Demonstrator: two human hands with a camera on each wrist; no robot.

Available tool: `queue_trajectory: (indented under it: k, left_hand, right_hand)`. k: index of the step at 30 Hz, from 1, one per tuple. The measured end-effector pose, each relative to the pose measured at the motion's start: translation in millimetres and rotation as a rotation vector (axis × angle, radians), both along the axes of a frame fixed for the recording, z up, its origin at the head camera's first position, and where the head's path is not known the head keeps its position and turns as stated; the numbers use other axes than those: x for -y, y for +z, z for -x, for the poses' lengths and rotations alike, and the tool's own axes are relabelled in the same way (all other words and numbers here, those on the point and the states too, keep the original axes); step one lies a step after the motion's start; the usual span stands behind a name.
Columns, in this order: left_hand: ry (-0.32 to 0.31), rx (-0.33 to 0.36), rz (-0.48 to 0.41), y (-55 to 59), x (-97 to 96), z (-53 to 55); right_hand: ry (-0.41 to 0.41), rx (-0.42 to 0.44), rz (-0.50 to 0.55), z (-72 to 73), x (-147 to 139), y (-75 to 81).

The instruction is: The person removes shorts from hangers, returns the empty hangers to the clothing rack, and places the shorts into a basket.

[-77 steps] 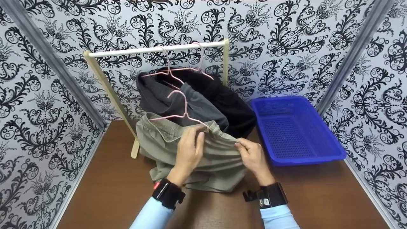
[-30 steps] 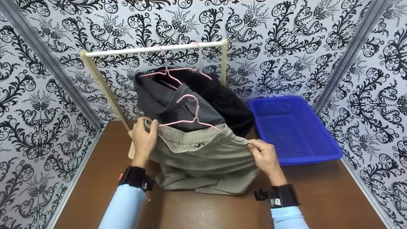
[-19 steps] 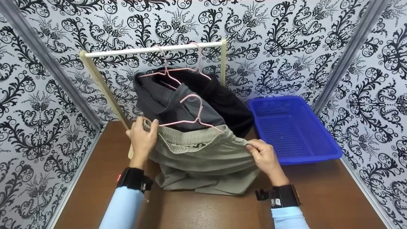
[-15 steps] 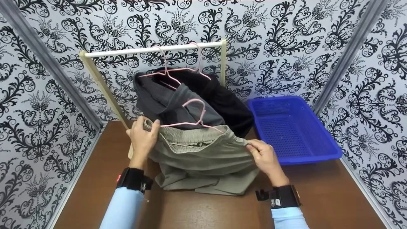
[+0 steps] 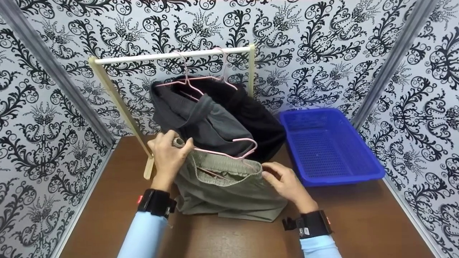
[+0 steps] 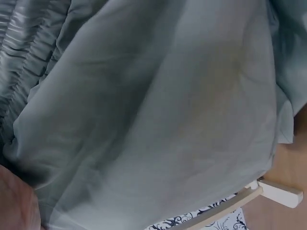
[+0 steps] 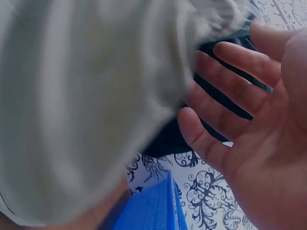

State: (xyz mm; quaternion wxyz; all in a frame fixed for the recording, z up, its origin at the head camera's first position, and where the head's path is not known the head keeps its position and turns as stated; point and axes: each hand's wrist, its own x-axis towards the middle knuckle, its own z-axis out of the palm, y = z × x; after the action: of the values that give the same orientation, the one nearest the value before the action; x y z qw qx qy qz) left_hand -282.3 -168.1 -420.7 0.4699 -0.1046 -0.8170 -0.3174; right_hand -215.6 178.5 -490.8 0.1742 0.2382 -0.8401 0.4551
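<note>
"Head view, nearest first: how do our hands stand?"

"Our left hand (image 5: pixel 166 152) pinches the left end of the waistband (image 5: pixel 222 163). Our right hand (image 5: pixel 283 182) is at the right end, fingers loosely extended, curled round nothing; contact with the cloth, we cannot tell."

"Position of the olive garment (image 5: pixel 236 200)?"

"Between our hands, lower folds on the surface (image 5: pixel 229 236), waistband running left to right."

"Key relation?"

"We judge it to be the pink hanger (image 5: pixel 236 157) against that waistband: long axis left to right, dipping rightward, right end inside the cloth. Its hook (image 5: pixel 247 139) lies nearer our right hand."

"Farther off?"

"We note a grey garment (image 5: pixel 226 120), a blue basket (image 5: pixel 344 180) to the right, a black garment (image 5: pixel 265 122), then the rack's white rail (image 5: pixel 143 58)."
</note>
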Motion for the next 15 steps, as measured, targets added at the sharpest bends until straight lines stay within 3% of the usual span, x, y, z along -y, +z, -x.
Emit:
queue_trajectory:
  k: [9,15]
  left_hand:
    - [0.003,-0.077,-0.028,4.3,-5.4,-3.5]
    - [-0.017,-0.081,0.029,10.7,-12.4,-13.4]
  right_hand:
    - [-0.041,-0.048,-0.01,-1.3,15,-0.1]
    - [-0.095,-0.038,0.016,0.9,22,-6.4]
